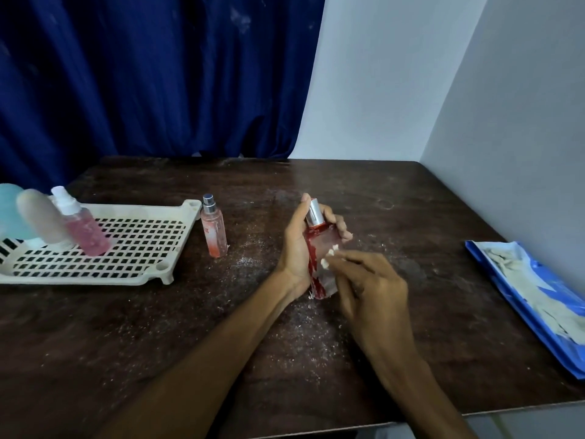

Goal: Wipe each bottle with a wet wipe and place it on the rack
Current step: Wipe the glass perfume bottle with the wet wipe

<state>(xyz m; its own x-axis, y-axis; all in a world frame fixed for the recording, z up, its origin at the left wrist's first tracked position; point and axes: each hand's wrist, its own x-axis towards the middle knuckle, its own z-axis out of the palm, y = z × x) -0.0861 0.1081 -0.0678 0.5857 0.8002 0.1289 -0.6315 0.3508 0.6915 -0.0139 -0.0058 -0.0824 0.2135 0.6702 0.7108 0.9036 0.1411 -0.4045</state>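
Red-and-clear glass, the perfume bottle (319,248) is lying tilted above the table (152,331) in our left hand (294,248), whose fingers (343,230) are curling round it to bare one face; our right hand (375,291) is pinching what seems a wet wipe (329,255) against that face.

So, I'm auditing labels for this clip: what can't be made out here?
Head view only.
Wet wipe: mostly hidden inside the right hand.
Red bottle: one side covered by the left hand, markings blurred.
Blue bottle: cut off by the left edge.
Wipe packet: cut off by the right edge.
Small pink bottle: print too small to read.
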